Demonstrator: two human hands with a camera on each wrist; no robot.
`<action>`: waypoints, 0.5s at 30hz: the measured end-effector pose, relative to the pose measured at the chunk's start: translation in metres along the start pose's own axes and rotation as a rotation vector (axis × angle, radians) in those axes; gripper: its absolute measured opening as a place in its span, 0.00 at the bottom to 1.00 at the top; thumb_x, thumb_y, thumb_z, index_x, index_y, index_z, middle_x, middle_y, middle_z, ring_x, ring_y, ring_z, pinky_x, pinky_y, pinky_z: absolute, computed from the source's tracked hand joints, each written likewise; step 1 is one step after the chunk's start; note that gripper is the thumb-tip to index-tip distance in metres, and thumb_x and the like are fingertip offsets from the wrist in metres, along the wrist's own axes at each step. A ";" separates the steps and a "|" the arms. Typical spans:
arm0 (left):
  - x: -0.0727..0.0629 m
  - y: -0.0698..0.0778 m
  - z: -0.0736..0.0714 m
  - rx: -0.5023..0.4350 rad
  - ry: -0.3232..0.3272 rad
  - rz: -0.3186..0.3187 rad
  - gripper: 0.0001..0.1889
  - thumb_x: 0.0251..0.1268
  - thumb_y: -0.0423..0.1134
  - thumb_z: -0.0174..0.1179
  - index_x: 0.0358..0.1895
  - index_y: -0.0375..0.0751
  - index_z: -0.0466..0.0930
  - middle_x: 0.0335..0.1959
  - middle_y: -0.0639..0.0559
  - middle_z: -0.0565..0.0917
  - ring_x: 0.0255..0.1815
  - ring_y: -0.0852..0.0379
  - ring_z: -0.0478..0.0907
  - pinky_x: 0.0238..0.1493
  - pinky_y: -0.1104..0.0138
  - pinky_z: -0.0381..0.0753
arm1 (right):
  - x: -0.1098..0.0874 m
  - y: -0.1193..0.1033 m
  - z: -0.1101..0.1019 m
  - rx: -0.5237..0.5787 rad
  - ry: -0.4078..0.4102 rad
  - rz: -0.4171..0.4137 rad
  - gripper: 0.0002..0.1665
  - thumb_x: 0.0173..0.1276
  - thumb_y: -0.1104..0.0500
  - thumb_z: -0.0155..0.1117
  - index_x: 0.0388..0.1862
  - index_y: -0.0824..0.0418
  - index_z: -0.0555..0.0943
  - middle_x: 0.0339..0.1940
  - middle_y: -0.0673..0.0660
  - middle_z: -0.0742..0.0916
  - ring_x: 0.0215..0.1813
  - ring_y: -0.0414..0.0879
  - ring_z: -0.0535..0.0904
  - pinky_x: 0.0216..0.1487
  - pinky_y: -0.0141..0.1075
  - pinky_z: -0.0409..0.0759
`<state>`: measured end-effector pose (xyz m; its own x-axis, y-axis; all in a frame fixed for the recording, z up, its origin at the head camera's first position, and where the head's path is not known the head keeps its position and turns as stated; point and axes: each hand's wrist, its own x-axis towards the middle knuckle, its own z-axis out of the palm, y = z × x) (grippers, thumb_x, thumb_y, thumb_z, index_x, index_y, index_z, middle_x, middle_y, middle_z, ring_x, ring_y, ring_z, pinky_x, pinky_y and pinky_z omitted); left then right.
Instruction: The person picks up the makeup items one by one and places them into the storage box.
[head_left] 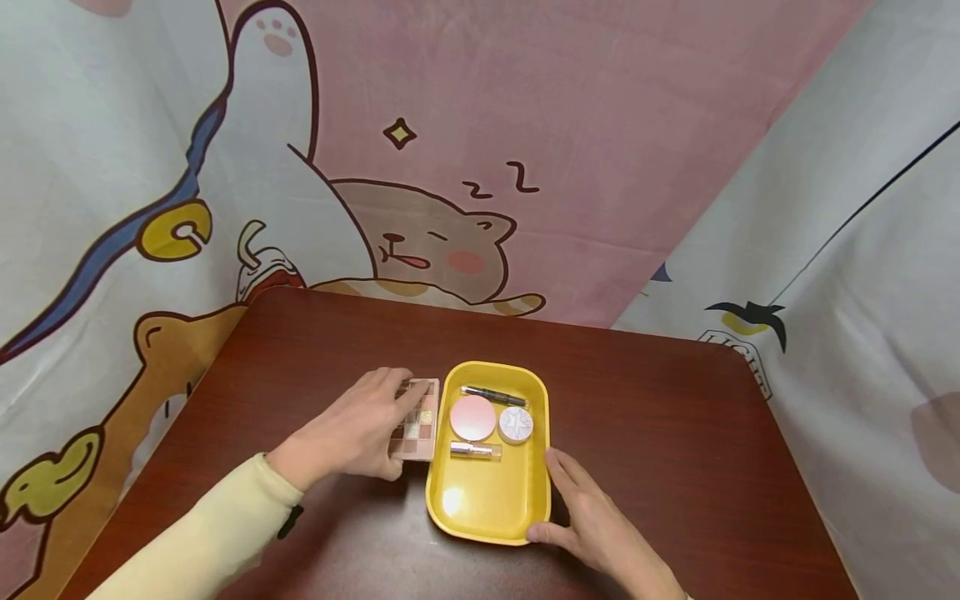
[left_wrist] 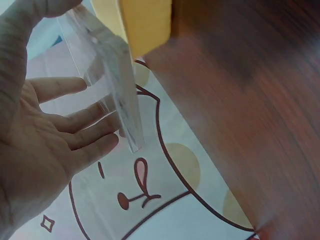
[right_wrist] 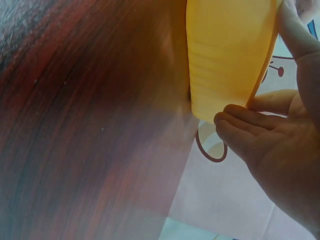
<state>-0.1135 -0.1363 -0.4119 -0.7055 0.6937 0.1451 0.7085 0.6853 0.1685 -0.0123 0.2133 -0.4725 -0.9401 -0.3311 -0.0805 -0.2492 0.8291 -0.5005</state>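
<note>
My left hand (head_left: 367,425) holds an eyeshadow palette (head_left: 417,421) across its width, thumb on the near edge and fingers at the far one. The palette lies against the left rim of a yellow tray (head_left: 498,500). In the left wrist view the palette (left_wrist: 117,85) stands edge-on between thumb and fingers. At the tray's right side rests my right hand (head_left: 592,517), thumb on the near corner and fairly straight fingers touching the outer wall (right_wrist: 225,60). Inside the tray sit a dark slim pencil (head_left: 495,396), a pink round compact (head_left: 473,417), a pale round case (head_left: 515,425) with a star, and a lip gloss tube (head_left: 476,451).
The tray stands on a dark reddish-brown wooden table (head_left: 645,417). A printed cloth (head_left: 600,125) with cartoon animals hangs behind and along both sides of the table.
</note>
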 end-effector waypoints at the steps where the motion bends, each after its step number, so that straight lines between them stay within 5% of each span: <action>1: 0.002 0.002 0.000 -0.001 0.014 0.015 0.53 0.29 0.51 0.78 0.69 0.31 0.75 0.58 0.36 0.76 0.57 0.42 0.75 0.64 0.50 0.77 | 0.000 0.000 0.000 -0.001 0.001 -0.001 0.65 0.54 0.39 0.81 0.80 0.70 0.62 0.78 0.67 0.70 0.75 0.59 0.70 0.68 0.54 0.77; 7: 0.014 0.014 0.002 0.006 0.077 0.077 0.51 0.32 0.53 0.77 0.67 0.32 0.76 0.56 0.38 0.78 0.55 0.44 0.76 0.62 0.52 0.78 | 0.000 0.001 0.001 0.000 0.003 -0.004 0.65 0.54 0.39 0.81 0.80 0.70 0.62 0.78 0.66 0.71 0.75 0.58 0.71 0.67 0.54 0.77; 15: 0.028 0.036 0.004 0.005 0.039 0.101 0.52 0.35 0.58 0.76 0.70 0.35 0.75 0.59 0.38 0.77 0.56 0.46 0.75 0.61 0.55 0.78 | 0.000 0.002 0.002 0.011 0.002 0.016 0.65 0.54 0.39 0.81 0.80 0.69 0.62 0.78 0.67 0.71 0.75 0.59 0.71 0.68 0.55 0.76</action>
<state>-0.1082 -0.0912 -0.4058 -0.6304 0.7504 0.1985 0.7762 0.6133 0.1463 -0.0126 0.2139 -0.4749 -0.9445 -0.3171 -0.0863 -0.2320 0.8294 -0.5083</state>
